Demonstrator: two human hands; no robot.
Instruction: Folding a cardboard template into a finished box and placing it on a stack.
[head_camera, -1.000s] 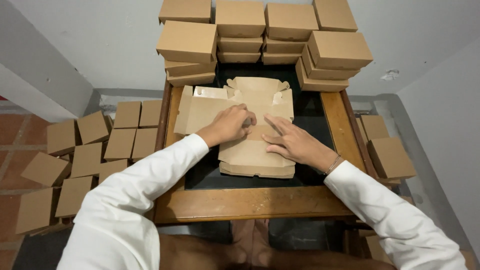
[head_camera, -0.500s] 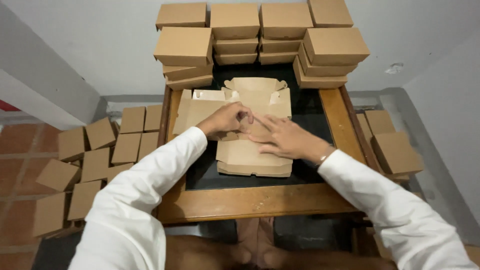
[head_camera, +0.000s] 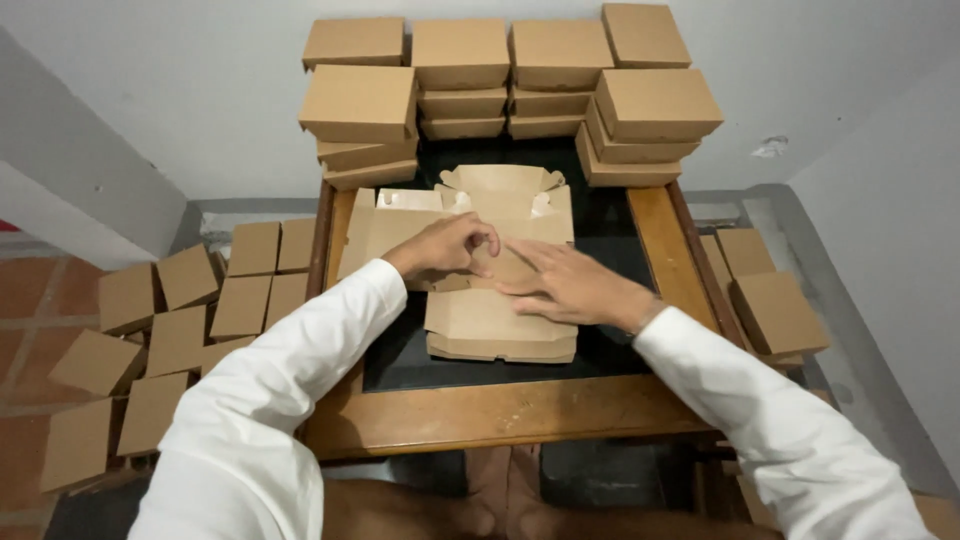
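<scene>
Flat cardboard box blank (head_camera: 487, 300) lies mid-surface on a short stack of same, over dark inlay of wooden surface (head_camera: 500, 415). Left hand (head_camera: 445, 245) curled, fingers pinching a flap near blank's centre. Right hand (head_camera: 570, 285) flat, fingers spread wide, pressing blank down just beside left. Folded boxes (head_camera: 520, 85) stacked at far edge; more boxes (head_camera: 180, 320) on floor, left.
</scene>
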